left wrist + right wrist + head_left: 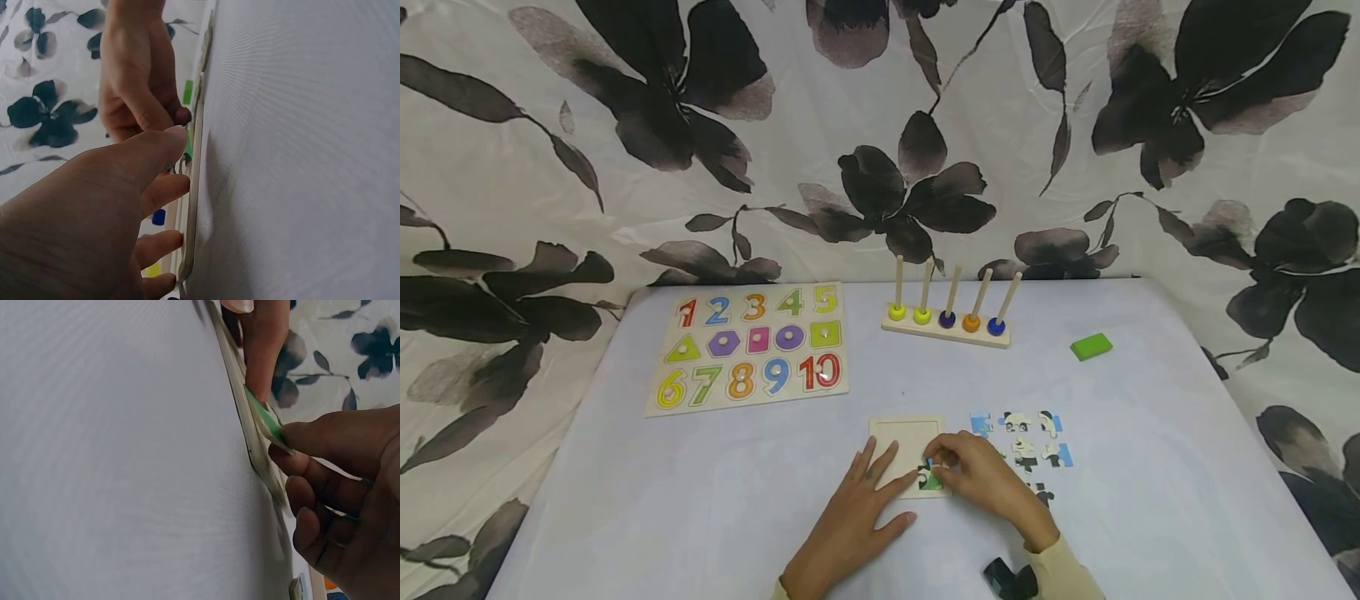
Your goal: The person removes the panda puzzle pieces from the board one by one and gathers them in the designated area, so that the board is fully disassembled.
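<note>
A pale wooden puzzle board (895, 429) lies in front of the person. My right hand (985, 477) pinches a jigsaw piece (934, 481) with green on it between thumb and fingers, at the board's lower right corner. In the right wrist view, the green piece (267, 419) is tilted, one edge up between the fingertips. My left hand (863, 508) rests on the board's left part, fingers spread, with the index fingertip right at the piece. To the right lie several loose panda jigsaw pieces (1024, 452), some hidden behind the right hand.
A number and shape board (700, 345) lies at the back left. Behind the puzzle stands a peg stand (947, 331) with coloured beads. A green block (1091, 347) sits at the right, and a black object (1000, 575) is near the right sleeve.
</note>
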A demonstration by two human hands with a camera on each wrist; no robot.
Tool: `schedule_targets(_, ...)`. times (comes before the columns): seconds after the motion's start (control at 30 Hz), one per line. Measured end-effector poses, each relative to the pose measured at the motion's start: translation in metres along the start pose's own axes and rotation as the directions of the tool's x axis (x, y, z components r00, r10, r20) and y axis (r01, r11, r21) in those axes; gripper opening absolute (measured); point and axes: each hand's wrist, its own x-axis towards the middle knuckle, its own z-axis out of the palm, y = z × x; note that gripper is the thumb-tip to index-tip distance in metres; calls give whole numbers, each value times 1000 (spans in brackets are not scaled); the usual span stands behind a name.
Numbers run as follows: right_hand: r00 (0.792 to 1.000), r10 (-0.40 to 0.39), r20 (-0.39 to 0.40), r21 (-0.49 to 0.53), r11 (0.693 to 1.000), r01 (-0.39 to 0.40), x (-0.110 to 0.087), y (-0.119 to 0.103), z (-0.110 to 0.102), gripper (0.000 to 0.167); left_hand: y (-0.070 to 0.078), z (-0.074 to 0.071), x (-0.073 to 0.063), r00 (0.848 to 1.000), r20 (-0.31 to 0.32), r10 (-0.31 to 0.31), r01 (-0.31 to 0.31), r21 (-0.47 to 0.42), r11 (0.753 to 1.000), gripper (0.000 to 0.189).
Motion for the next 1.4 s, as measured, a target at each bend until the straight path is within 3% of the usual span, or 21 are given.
schedule_targets(0.23, 999, -32, 2, 62, 998, 32, -2, 3, -1, 17, -1, 0, 1, 1000, -9, 7, -7, 0, 1000, 49)
schedule_targets(0.43, 1000, 30, -10, 104, 994, -29, -6, 4, -9, 13, 0, 1, 1, 1000, -14, 7, -7, 10, 1000, 49)
schedule_targets(0.63, 993, 78, -84, 118, 991, -68, -17, 16, -28, 13, 2, 0, 1, 1000, 11, -26, 26, 13, 1000, 50)
schedule_targets(0.9, 958, 233, -168, 155, 966, -208, -47, 38, -65, 17, 4, 0, 1, 999, 6, -36, 36, 11, 999, 49)
schedule_targets(1.07, 939, 279, -200, 167, 954, -247, -70, 54, -85, 20, 4, 0, 1, 999, 1, -35, 35, 8, 999, 49)
schedule_targets(1.4, 922, 344, -177, 131, 937, -325, -101, 80, -103, 19, 5, -1, 3, 998, 22, -57, 57, 3, 998, 50)
